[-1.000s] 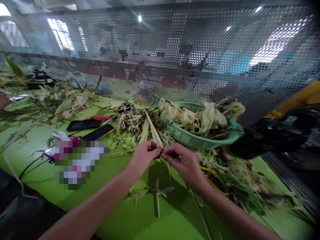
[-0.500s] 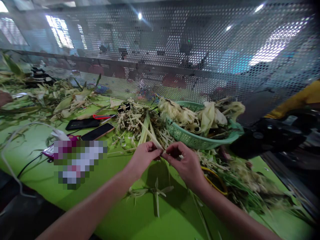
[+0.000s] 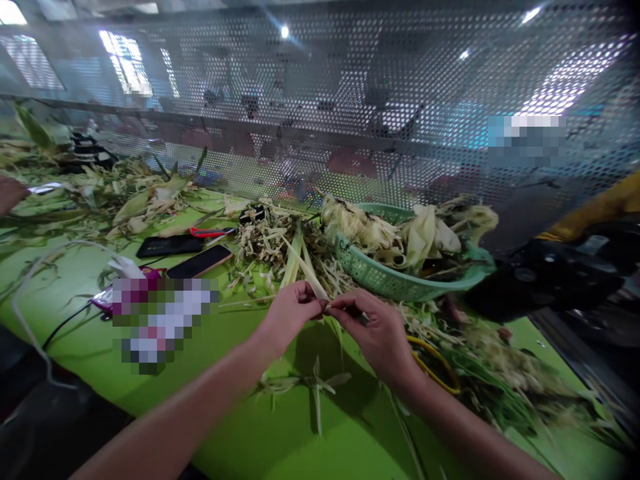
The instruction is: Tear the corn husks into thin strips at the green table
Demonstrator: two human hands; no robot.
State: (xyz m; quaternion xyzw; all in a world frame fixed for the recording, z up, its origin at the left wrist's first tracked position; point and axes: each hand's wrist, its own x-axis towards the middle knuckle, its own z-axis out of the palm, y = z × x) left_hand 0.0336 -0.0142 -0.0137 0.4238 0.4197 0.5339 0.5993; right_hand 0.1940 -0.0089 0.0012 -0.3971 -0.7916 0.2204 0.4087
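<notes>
Near the middle of the green table (image 3: 235,393), my left hand (image 3: 294,312) pinches a pale strip of husk (image 3: 314,279) between thumb and fingers. My right hand (image 3: 371,327) touches its fingertips to the lower end of that strip, almost meeting my left fingertips. Whatever small part lies between the fingertips is too small to make out. Beyond my hands is a heap of shredded husk (image 3: 263,247). Below them, a husk piece with several spread arms (image 3: 317,387) lies on the table.
A green basket (image 3: 400,283) holds husks and silk. Two phones (image 3: 200,261), red-handled scissors (image 3: 213,233), a cable and a purple item (image 3: 133,290) lie left. A yellow ring (image 3: 435,363) and green fibres are right. Another person's hand (image 3: 11,195) shows far left. Perforated metal screen (image 3: 300,87) behind.
The whole view has shifted slightly, so things appear a little further right. My right fingers have closed in a bit on the strip's end; my left hand keeps its pinch.
</notes>
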